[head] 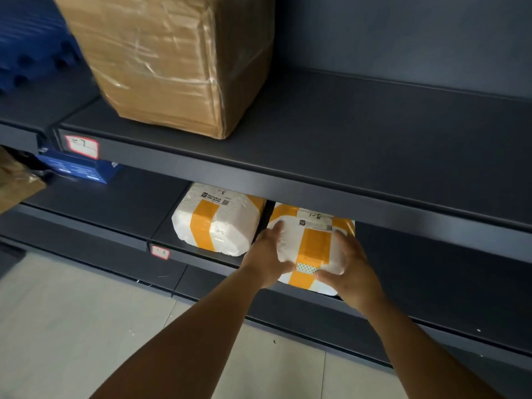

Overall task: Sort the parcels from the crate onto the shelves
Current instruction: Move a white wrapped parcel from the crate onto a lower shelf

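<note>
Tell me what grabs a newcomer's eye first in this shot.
Both hands, left hand and right hand, grip a white parcel with orange tape at the lower shelf's front edge. A matching white parcel sits just left of it. Above, a big tape-wrapped cardboard box stands on the upper shelf.

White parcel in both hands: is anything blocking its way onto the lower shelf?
Nothing visible does. The white parcel, held by the left hand and right hand, already sits partly on the lower shelf. The neighbouring parcel lies to its left, and the shelf to its right is bare.
</note>
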Available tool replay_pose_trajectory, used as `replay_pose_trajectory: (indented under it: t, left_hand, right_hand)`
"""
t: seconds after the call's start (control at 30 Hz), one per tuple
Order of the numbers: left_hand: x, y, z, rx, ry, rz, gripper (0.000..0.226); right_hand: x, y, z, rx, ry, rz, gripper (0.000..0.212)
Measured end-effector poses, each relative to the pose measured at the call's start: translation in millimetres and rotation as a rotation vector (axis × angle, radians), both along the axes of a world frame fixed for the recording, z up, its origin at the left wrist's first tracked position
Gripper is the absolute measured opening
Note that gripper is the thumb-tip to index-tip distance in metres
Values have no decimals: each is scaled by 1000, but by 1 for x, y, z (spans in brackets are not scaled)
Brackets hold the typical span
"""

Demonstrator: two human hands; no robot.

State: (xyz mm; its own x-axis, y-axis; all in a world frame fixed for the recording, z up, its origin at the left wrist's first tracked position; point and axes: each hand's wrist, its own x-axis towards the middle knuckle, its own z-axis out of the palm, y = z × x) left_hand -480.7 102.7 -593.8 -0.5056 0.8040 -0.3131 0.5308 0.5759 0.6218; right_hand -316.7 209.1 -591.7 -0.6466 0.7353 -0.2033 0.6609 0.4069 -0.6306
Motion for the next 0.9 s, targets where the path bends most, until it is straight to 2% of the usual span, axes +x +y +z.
replay_pose_trajectory:
  t: [0.2,0.37,0.63,0.9]
  left_hand:
    - [-3,17,6,-71,88,-39,97]
    - [21,4,24,-157,247,-60,98]
    - [105,-36,98,-199,335,-109,94]
    - [216,-67,187,-180,353,-166,86]
  right_hand:
    - [-6,17,-2,2,-26,17,97]
    - [14,-1,11,17,-147,36,103]
    - [85,-44,88,90,-295,241,97]
    - [191,-79,177,124,-326,210,96]
